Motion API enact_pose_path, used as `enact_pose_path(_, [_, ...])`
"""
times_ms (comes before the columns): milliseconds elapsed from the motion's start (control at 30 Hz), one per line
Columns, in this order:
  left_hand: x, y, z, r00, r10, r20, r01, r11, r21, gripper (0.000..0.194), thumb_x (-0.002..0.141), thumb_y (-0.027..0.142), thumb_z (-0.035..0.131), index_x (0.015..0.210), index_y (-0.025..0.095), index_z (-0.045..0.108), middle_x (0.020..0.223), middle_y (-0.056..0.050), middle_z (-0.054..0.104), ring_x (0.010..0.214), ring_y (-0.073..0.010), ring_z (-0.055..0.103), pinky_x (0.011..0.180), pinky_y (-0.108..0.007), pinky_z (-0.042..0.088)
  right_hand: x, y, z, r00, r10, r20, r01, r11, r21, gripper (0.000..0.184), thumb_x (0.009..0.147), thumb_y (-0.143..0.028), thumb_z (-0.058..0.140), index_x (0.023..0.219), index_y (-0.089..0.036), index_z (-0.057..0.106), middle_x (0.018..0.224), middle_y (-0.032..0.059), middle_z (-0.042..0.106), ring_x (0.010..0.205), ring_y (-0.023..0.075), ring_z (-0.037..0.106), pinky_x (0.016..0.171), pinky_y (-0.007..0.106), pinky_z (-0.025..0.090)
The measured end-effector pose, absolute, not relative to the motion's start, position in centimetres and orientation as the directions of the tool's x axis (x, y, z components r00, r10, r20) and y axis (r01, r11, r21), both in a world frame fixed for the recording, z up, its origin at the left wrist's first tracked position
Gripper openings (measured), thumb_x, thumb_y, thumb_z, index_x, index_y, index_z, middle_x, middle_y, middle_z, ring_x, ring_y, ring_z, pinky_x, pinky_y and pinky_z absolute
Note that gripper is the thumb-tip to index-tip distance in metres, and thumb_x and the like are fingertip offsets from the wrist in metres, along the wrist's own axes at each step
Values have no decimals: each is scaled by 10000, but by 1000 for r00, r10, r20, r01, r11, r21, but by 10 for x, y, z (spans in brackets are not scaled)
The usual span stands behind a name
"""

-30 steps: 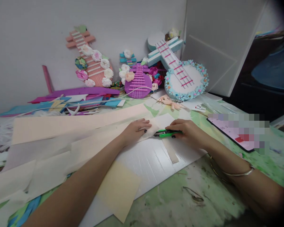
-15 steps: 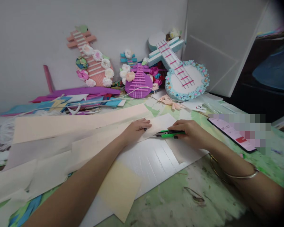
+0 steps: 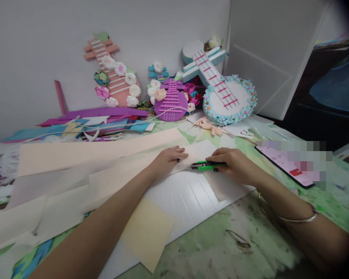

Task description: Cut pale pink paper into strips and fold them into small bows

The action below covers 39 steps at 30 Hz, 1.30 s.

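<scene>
In my right hand (image 3: 235, 164) is a green and black utility knife (image 3: 208, 166), its tip pointing left at the edge of a pale cream sheet (image 3: 128, 172). My left hand (image 3: 168, 159) lies flat on that sheet with its fingers stretched to the right, just left of the knife tip. Beneath the sheet is a white board (image 3: 189, 205) scored with several cut lines. A small pale yellow piece (image 3: 148, 232) rests on the board under my left forearm. Whether the blade is in the sheet I cannot tell.
Decorated model lutes in pink (image 3: 120, 87), purple (image 3: 171, 102) and light blue (image 3: 229, 102) lean at the back wall. Coloured strips (image 3: 104, 114) are heaped at the back left. A phone (image 3: 285, 164) lies to the right, and a thin loop (image 3: 239, 239) in front.
Almost nothing differs. The knife and my right hand have shifted very slightly, and my left fingers reach a touch further right.
</scene>
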State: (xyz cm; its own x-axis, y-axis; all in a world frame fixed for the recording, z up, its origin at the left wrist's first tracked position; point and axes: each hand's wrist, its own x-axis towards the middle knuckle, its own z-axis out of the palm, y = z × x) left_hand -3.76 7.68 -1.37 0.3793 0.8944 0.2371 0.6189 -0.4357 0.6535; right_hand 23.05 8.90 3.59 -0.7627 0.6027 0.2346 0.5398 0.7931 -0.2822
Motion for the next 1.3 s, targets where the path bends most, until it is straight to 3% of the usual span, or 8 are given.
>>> enact_pose_path(333, [-38, 78, -17, 353, 899, 260, 570, -427, 702, 417, 809, 94, 455, 1132, 214, 690, 1329, -62, 559, 1317, -250, 429, 1133, -455, 287, 225, 89, 35, -752, 625, 208, 562, 773, -293, 430, 735, -30, 522, 1086, -193, 711, 982, 83, 689, 879, 216, 621, 772, 291, 447])
enact_pose_path(1300, [-35, 75, -10, 350, 912, 213, 581, -390, 715, 402, 803, 105, 471, 1119, 212, 694, 1334, -59, 556, 1329, -244, 411, 1137, -455, 270, 216, 82, 36, -756, 624, 197, 554, 770, -316, 363, 737, -34, 508, 981, -182, 733, 959, 96, 685, 864, 221, 622, 760, 305, 449])
